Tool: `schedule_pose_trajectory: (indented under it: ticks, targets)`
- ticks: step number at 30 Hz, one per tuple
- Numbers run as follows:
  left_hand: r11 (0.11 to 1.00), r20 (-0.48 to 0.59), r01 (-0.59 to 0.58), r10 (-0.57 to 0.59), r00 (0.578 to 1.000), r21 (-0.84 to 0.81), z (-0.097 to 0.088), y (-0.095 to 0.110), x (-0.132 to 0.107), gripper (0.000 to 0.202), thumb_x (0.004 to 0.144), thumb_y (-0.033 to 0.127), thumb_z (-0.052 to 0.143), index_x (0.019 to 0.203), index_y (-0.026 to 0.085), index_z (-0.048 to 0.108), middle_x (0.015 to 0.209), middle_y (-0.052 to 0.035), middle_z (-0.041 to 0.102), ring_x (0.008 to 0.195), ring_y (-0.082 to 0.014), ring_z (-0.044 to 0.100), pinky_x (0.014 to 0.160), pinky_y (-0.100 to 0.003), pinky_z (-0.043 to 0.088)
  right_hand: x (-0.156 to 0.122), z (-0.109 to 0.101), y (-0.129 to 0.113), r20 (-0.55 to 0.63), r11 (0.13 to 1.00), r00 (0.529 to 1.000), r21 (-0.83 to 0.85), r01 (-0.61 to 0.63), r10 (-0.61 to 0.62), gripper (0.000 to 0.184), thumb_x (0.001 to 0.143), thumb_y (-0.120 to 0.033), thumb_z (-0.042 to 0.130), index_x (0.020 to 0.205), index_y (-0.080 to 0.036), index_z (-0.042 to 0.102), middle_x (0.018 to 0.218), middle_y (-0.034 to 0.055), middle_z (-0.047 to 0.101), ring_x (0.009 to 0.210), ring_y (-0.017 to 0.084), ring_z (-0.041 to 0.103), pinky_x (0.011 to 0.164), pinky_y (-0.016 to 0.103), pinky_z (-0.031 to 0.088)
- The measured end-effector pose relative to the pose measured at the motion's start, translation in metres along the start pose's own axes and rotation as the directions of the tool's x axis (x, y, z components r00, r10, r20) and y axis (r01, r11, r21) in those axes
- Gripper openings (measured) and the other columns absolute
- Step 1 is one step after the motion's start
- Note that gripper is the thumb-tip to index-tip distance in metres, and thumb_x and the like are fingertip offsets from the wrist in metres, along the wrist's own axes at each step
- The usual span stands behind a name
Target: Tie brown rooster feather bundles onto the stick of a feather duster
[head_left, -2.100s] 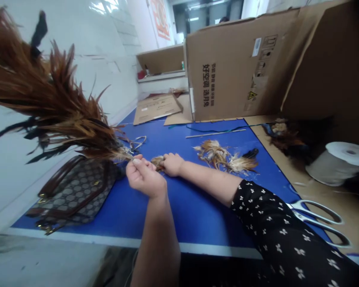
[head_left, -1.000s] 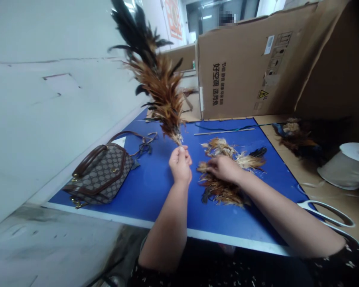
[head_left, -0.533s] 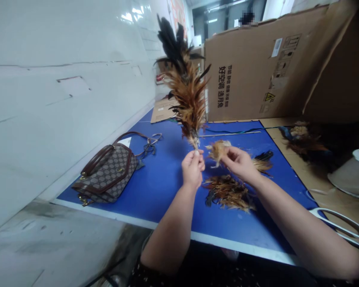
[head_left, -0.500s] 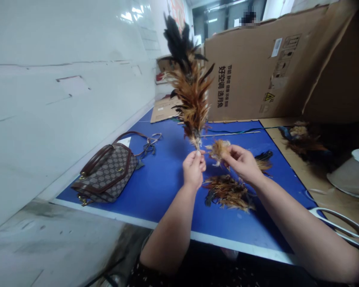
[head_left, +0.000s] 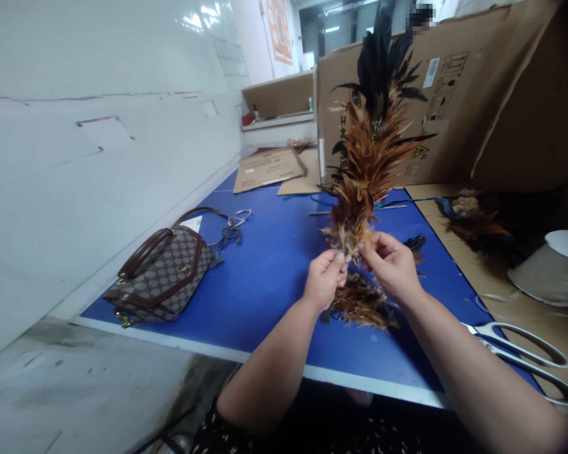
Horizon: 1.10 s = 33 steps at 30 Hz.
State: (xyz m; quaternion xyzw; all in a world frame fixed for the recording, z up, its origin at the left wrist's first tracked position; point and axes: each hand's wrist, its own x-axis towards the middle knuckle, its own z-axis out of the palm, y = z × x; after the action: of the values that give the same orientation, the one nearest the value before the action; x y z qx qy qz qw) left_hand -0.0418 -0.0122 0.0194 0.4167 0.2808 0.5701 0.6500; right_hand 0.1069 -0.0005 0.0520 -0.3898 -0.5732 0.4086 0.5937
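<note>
A tall plume of brown and black feathers (head_left: 366, 157) stands upright above the table, leaning a little right. My left hand (head_left: 324, 277) is closed in a pinch round its lower end. My right hand (head_left: 392, 268) pinches a small tuft of pale brown feathers (head_left: 363, 239) against the right side of the plume's base; where the tuft ends and the plume begins is hard to see. Beneath the hands, a pile of loose brown feathers (head_left: 364, 306) lies on the blue table mat (head_left: 260, 277). More dark feathers (head_left: 414, 243) show behind my right hand.
A patterned handbag (head_left: 165, 274) stands at left by the wall. Scissors (head_left: 520, 353) lie at right, near a large white spool (head_left: 553, 268) and a feather bundle (head_left: 478, 221). A big cardboard box (head_left: 473, 126) rises behind; flat cardboard (head_left: 269, 169) lies at the back.
My left hand has carried the plume rightward, and its base now meets the tuft in my right hand. The view has shifted slightly, showing more of the scissors.
</note>
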Motion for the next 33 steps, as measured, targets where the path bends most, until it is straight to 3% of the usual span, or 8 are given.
schedule_pose_trajectory:
  ticks: [7,13,18,26,33]
  targets:
    - [0.987,0.064,-0.056,0.047,0.997,0.152,-0.001,-0.001,-0.003,0.042,0.093,0.057,0.066,0.096,0.015,0.062,0.071,0.0052,0.041,0.054,-0.0049,0.033,0.049,-0.021,0.025,-0.001,0.003,-0.003,-0.045,1.000,0.999,-0.022,0.010,-0.011,0.043,0.084,-0.056,0.078,0.074,-0.022,0.054,0.065,-0.0011,0.063,0.048,0.010,0.046,0.045,0.023,0.038]
    - [0.955,0.022,-0.087,0.084,0.996,0.285,-0.001,-0.002,-0.004,0.043,0.091,0.059,0.067,0.096,0.016,0.064,0.065,0.0054,0.043,0.054,-0.0073,0.035,0.051,-0.022,0.029,-0.003,0.005,-0.004,-0.090,0.998,0.995,-0.051,0.027,-0.032,0.041,0.085,-0.053,0.077,0.074,-0.022,0.053,0.065,-0.0011,0.063,0.048,0.010,0.045,0.045,0.023,0.036]
    - [0.918,0.023,-0.128,0.129,0.991,0.376,-0.001,-0.002,-0.003,0.037,0.094,0.053,0.066,0.098,0.016,0.066,0.064,0.0046,0.048,0.056,-0.0083,0.040,0.056,-0.023,0.035,-0.005,0.008,-0.004,-0.091,0.989,0.990,-0.114,0.093,-0.104,0.040,0.088,-0.051,0.074,0.072,-0.022,0.052,0.061,-0.0038,0.051,0.052,0.010,0.042,0.047,0.023,0.036]
    - [0.940,-0.009,-0.082,0.090,0.996,0.330,-0.001,-0.003,-0.002,0.042,0.088,0.059,0.071,0.087,0.017,0.063,0.062,0.0052,0.044,0.054,-0.0082,0.036,0.051,-0.022,0.030,-0.003,0.006,0.009,-0.075,0.989,0.992,-0.116,0.095,-0.104,0.034,0.090,-0.048,0.072,0.079,-0.022,0.053,0.066,-0.0031,0.054,0.054,0.011,0.044,0.049,0.023,0.037]
    - [0.979,0.017,-0.029,0.026,1.000,0.201,-0.005,-0.005,0.000,0.046,0.087,0.058,0.072,0.080,0.019,0.050,0.063,0.0073,0.037,0.052,-0.0054,0.032,0.047,-0.020,0.023,-0.006,0.006,0.002,-0.016,0.988,0.992,-0.097,0.120,-0.122,0.031,0.091,-0.046,0.073,0.081,-0.020,0.060,0.072,-0.0007,0.060,0.058,0.012,0.050,0.054,0.025,0.042]
